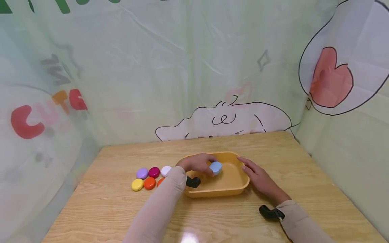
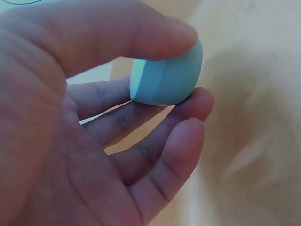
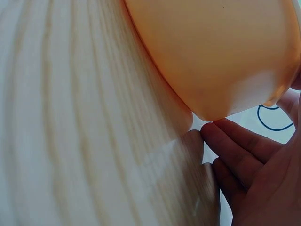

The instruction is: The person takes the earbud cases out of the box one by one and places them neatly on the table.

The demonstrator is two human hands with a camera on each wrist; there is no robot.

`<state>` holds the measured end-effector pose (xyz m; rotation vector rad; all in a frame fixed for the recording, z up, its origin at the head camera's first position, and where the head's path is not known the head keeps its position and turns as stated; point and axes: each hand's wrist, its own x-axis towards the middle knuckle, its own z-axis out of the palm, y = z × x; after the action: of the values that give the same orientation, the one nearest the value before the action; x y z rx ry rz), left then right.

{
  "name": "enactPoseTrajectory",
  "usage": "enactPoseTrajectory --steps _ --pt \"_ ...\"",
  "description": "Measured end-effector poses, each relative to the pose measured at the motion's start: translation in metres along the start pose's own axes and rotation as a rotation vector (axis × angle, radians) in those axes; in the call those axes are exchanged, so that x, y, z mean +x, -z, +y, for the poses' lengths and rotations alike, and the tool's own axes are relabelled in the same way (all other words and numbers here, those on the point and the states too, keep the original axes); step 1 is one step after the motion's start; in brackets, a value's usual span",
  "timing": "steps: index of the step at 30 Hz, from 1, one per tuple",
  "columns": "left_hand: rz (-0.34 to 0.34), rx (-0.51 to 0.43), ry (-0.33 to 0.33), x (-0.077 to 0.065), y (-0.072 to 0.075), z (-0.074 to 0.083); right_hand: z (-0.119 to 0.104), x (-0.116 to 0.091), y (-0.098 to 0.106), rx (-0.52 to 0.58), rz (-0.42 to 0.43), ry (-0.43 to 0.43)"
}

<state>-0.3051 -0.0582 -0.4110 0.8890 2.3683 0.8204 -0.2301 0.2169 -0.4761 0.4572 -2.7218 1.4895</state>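
Over the inside of a yellow-orange plastic tray (image 1: 212,194), my left hand (image 1: 199,162) pinches a light blue, faceted, rounded piece (image 1: 215,167). In the left wrist view the thumb presses on one side of the blue piece (image 2: 167,80) and the fingers support the other. My right hand (image 1: 258,176) lies along the tray's right side. Its fingers (image 3: 240,150) are fairly straight and touch the outside of the tray's wall (image 3: 225,56) in the right wrist view, where only a bit of the thumb shows.
Left of the tray, round pieces lie in two rows: lilac (image 1: 142,173), dark magenta (image 1: 154,172) and white (image 1: 166,171) behind, yellow (image 1: 137,184) and orange-red (image 1: 149,183) in front. My left forearm partly hides another orange one (image 1: 160,181). Printed curtains surround the wooden table (image 1: 100,202).
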Motion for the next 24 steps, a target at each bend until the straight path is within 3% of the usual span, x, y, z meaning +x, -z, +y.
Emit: enactPoseTrajectory --steps 5,12,17,24 --pt "0.027 -0.096 0.027 -0.018 0.004 0.001 0.004 0.003 -0.002 -0.004 0.004 0.006" --pt "0.066 -0.223 0.046 -0.031 0.002 -0.001 0.008 -0.001 -0.004 0.006 -0.001 -0.001" --pt "0.086 -0.261 0.027 -0.039 0.001 -0.005 0.008 -0.003 -0.004 0.001 -0.006 -0.001" --pt "0.173 -0.271 0.017 -0.053 0.007 -0.008 0.005 0.003 -0.001 -0.018 -0.002 0.012"
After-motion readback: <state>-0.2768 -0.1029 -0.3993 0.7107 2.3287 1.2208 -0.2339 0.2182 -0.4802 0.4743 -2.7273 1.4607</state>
